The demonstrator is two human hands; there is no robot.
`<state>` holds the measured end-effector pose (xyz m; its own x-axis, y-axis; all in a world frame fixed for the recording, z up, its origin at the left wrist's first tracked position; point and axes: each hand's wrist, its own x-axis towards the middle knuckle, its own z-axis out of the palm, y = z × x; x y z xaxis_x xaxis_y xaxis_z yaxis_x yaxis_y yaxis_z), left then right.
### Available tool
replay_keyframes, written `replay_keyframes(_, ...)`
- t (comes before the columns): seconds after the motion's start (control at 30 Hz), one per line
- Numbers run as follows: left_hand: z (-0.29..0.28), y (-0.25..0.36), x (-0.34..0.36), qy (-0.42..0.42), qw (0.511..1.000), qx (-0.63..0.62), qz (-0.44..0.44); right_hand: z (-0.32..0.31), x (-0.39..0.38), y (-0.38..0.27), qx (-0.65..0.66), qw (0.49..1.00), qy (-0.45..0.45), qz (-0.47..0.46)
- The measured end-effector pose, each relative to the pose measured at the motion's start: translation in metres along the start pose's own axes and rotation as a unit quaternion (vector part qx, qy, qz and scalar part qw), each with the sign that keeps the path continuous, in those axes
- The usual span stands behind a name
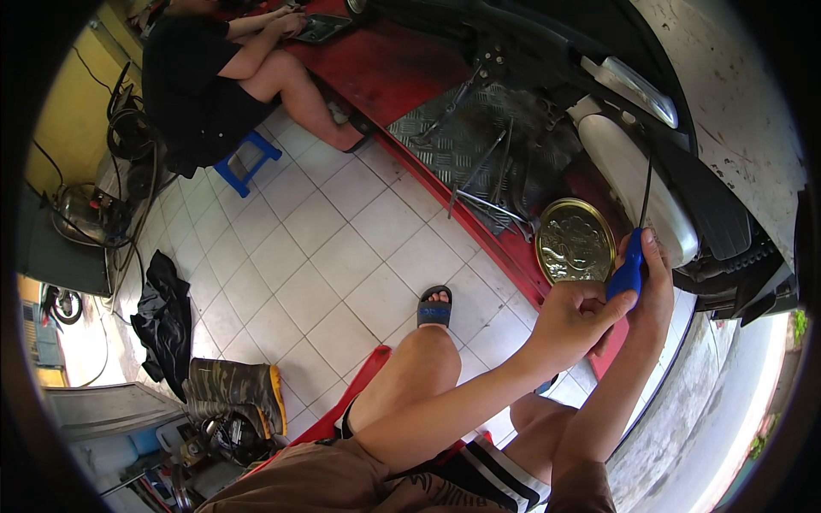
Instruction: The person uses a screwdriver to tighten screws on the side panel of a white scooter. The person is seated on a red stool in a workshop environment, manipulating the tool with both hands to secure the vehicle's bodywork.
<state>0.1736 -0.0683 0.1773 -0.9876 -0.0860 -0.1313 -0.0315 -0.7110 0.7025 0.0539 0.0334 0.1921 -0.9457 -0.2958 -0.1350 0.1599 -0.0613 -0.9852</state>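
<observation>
Left grip (571,321) and right grip (656,282) hold a blue-handled screwdriver (629,272) between them.

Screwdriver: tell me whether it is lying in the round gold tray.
No, the right hand holds the screwdriver by its blue handle.

The person wears a brown shirt (286,483) with short sleeves, toward seven o'clock of the view; near six o'clock some dark lettering (466,496) is printed on the cloth. The black shorts (457,468), toward five o'clock, have broad white stripes. Close to the centre, the left foot has a black open-toed sandal (434,314) with blue marking. Both hands (584,315), around three o'clock, are bare
</observation>
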Motion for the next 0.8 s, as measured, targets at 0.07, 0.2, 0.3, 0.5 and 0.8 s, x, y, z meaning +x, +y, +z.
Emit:
replay_keyframes(0.07,0.002,0.001,-0.002,0.037,0.997,0.062,0.034,0.006,-0.002,0.0,-0.016,0.999,0.035,-0.006)
replay_keyframes(0.2,0.003,0.005,-0.004,0.082,0.981,0.136,0.112,0.013,-0.006,-0.005,-0.037,0.999,-0.003,0.003)
replay_keyframes(0.3,0.0,0.008,-0.004,0.118,0.953,0.223,0.165,0.019,-0.009,-0.007,-0.051,0.999,0.004,-0.002)
replay_keyframes(0.5,-0.005,0.009,-0.004,0.152,0.9,0.312,0.263,0.026,-0.01,-0.002,-0.007,1.0,0.01,0.003)
replay_keyframes(0.8,-0.017,0.011,-0.002,0.137,0.821,0.434,0.344,0.039,-0.013,-0.007,0.025,0.999,0.016,0.014)
